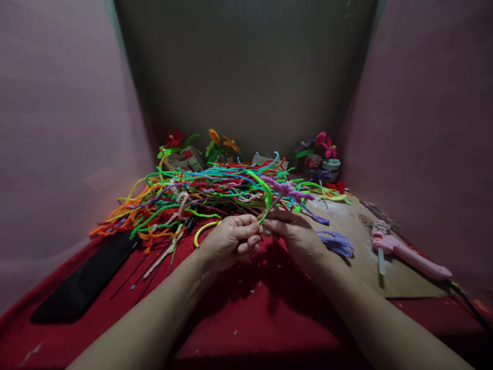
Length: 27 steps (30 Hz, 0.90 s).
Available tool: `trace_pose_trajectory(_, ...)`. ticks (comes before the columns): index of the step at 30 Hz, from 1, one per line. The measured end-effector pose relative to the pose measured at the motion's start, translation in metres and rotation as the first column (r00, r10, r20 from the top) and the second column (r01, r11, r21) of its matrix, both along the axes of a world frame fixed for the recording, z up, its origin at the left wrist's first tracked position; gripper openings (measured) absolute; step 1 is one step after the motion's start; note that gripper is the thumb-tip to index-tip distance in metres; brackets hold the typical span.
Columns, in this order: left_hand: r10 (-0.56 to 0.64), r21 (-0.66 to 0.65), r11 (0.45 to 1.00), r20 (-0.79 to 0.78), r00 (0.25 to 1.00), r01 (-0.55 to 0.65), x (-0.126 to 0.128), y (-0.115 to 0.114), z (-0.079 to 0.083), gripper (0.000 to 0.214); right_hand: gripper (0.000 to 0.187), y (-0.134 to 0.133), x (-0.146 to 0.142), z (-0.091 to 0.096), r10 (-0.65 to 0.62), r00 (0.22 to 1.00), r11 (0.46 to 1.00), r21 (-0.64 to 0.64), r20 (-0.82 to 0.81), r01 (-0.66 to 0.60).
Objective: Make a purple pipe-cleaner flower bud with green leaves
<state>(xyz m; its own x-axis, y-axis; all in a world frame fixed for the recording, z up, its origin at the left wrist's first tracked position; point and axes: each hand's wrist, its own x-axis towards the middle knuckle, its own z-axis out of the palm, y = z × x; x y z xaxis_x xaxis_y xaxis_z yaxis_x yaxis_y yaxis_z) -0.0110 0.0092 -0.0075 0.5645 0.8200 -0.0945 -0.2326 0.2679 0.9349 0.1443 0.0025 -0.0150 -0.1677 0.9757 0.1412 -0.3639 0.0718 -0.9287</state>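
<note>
My left hand (239, 237) and my right hand (291, 234) meet above the red cloth, fingers pinched together. Between their fingertips stands a green pipe-cleaner leaf (266, 194), long and curved, its lower end at both hands' fingers. A purple pipe-cleaner flower (287, 189) leans to the right, its stem running down to my right fingertips. The join of leaf and stem is mostly hidden by the fingers. Just beyond the hands lies a heap of multicoloured pipe cleaners (215, 187). A yellow pipe-cleaner loop (197, 237) lies beside my left wrist.
A pink glue gun (412, 255) with a cord rests on the cardboard (365, 277) at right. Lavender pipe-cleaner loops (336, 242) lie near my right wrist. At left is a black flat object (84, 280). Finished flowers (327, 146) stand at the back; pink side walls flank the table.
</note>
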Motion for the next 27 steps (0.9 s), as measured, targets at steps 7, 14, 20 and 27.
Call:
trace_pose_trajectory(7, 0.385, 0.492, 0.849, -0.322, 0.865, -0.194, 0.011, -0.009, 0.002, 0.016, 0.013, 0.002, 0.000, -0.005, -0.175, 0.970, 0.980, 0.124, 0.172, 0.155)
trace_pose_trajectory(14, 0.642, 0.828, 0.551, -0.342, 0.686, -0.102, 0.011, -0.011, -0.009, 0.016, 0.012, 0.002, 0.001, -0.008, -0.219, 0.912, 0.970, 0.176, 0.345, 0.167)
trace_pose_trajectory(20, 0.488, 0.594, 0.768, -0.301, 0.819, -0.239, 0.012, -0.009, -0.002, 0.015, 0.013, -0.001, 0.000, -0.004, -0.123, 0.974, 0.987, 0.123, 0.188, 0.101)
trace_pose_trajectory(27, 0.327, 0.301, 0.918, -0.202, 0.923, -0.259, 0.010, -0.004, 0.000, 0.019, 0.015, 0.001, 0.004, 0.000, -0.136, 0.950, 0.981, 0.171, 0.281, 0.090)
